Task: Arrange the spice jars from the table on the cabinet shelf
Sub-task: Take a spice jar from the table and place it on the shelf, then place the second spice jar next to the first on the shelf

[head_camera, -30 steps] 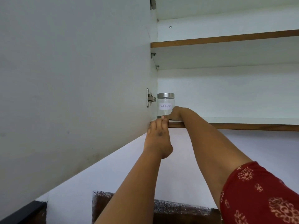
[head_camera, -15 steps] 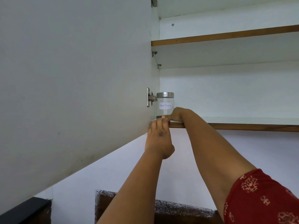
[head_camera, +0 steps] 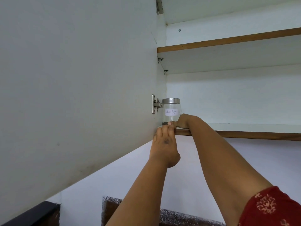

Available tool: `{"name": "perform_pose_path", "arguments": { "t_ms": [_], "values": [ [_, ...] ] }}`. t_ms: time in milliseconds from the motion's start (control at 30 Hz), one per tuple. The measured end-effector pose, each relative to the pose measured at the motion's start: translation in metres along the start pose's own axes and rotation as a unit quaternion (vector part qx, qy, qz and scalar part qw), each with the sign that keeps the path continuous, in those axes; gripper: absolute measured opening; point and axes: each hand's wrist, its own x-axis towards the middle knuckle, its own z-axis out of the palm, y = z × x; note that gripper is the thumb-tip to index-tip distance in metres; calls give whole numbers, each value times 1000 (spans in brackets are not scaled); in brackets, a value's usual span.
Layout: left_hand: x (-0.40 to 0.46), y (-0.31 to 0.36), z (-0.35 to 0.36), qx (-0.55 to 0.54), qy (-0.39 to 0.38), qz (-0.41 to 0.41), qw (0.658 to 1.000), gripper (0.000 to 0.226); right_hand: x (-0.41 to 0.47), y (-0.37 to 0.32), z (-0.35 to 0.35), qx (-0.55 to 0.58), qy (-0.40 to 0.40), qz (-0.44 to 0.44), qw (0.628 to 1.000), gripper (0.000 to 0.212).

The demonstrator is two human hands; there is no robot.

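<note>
Standing upright on the shelf (head_camera: 228, 128), the jar (head_camera: 171, 111) touches both hands' fingers (head_camera: 169, 125).

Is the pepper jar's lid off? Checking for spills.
No, the black pepper jar stands upright on the shelf with its metal lid on.

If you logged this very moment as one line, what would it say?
jar: upright at left end of lower shelf | left hand: fingers at shelf edge | right hand: at jar base, grip unclear | door: open
</note>
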Motion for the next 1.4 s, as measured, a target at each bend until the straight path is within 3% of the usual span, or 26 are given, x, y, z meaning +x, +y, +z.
{"name": "perform_pose_path", "arguments": {
  "t_ms": [100,267,400,533,667,733,833,933,1000,1100,1200,1400],
  "values": [
    [0,1,-2,2,-6,0,1000,84,-6,-1,0,11,3,6,1000,65],
    [2,2,-7,37,-31,-4,999,83,-13,-1,1,2,-1,68,998,94],
    [3,4,-11,55,-53,-8,997,85,-26,3,-1,46,-8,80,996,86],
    [4,7,-15,54,-83,-24,995,82,-59,13,1,-50,69,74,994,72],
    [4,12,-29,53,-115,-30,992,80,-96,27,26,-131,263,15,956,69],
    [2,15,-35,54,-142,-42,987,83,-109,43,37,-131,315,-30,940,56],
    [-1,23,-40,67,-191,-65,977,89,-123,71,45,-131,313,-97,936,39],
    [-16,37,-37,94,-204,-75,971,93,-138,87,41,-89,282,-130,946,52],
    [-32,49,-30,39,-177,-90,979,93,-153,90,37,-16,266,-130,955,55],
    [-67,74,-14,-78,-114,-90,986,93,-185,96,45,130,323,-96,932,45],
    [-108,94,3,-155,-75,-61,983,89,-222,110,67,192,386,-47,901,40],
    [-187,87,24,-229,-58,-119,965,76,-293,167,139,224,353,120,900,38]
  ]
}}
